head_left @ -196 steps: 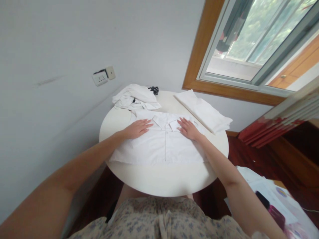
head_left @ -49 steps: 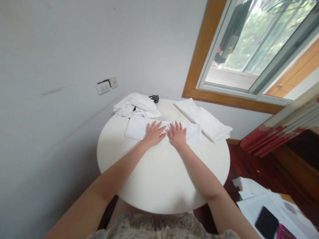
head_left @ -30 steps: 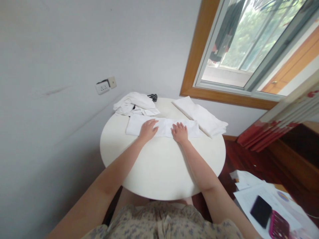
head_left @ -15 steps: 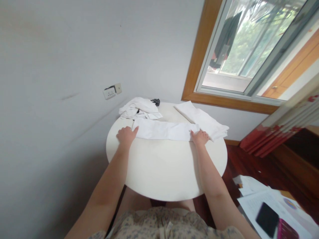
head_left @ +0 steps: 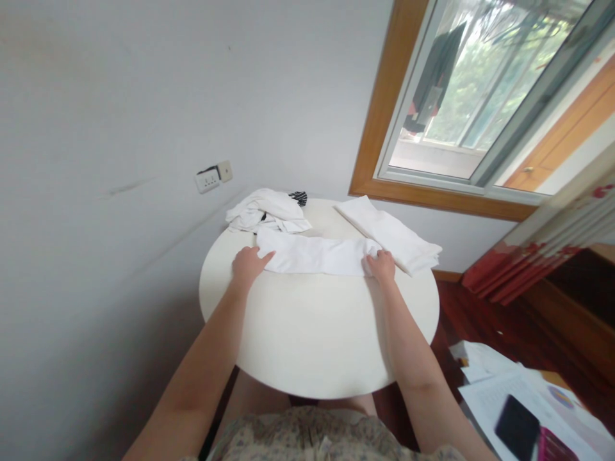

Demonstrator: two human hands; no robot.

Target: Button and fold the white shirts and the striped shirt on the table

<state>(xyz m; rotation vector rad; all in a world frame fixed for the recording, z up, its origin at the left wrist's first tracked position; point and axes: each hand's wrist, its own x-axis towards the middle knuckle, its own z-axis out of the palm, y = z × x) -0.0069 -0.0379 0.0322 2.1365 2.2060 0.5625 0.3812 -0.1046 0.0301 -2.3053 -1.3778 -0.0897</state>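
Observation:
A long white cloth (head_left: 319,255), folded into a flat strip, lies across the round white table (head_left: 314,339). My left hand (head_left: 248,264) is at its left end, thumb on top and fingers curled around the edge. At the opposite end my right hand (head_left: 382,264) grips the fabric, which puckers slightly by the fingers. The fingertips under the cloth are partly hidden. Behind the strip on the left is a crumpled heap of white fabric (head_left: 266,208). Another folded white cloth (head_left: 389,232) lies slantwise at the right, close to my right hand.
A black-and-white striped piece (head_left: 299,198) pokes out behind the heap. The wall with a socket (head_left: 208,180) borders the table's far left. A wood-framed window (head_left: 456,192) is at the back right. Papers (head_left: 516,390) and a dark phone (head_left: 517,426) lie at the lower right.
Both hands have moved slightly inward along the strip, the left one to the right and the right one a little left. The strip's ends now look more puckered.

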